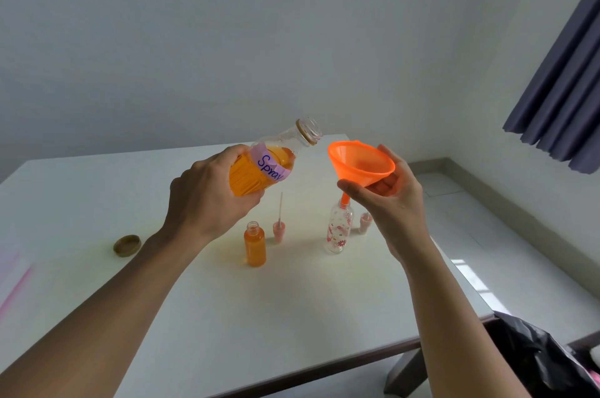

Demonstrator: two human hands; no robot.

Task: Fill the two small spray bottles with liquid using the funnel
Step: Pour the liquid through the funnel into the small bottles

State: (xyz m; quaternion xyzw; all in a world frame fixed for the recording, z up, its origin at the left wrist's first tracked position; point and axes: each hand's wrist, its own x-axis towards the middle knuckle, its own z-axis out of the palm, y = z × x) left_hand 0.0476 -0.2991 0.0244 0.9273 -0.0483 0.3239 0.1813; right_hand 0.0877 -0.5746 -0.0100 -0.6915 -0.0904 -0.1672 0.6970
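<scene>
Left hand [207, 189] is wrapping around a big bottle [263, 170] of orange liquid, tilting its uncapped mouth toward the funnel [360, 163]. Right hand [389, 196] is cupping the funnel bowl from below, spout sitting in the floral spray bottle [339, 230]. Left of the funnel: filled orange spray bottle [255, 246], a pink sprayer top [278, 230], a gold cap [127, 245]. All standing on a white table [227, 300]; grey walls, dark curtain [561, 79] at right.
</scene>
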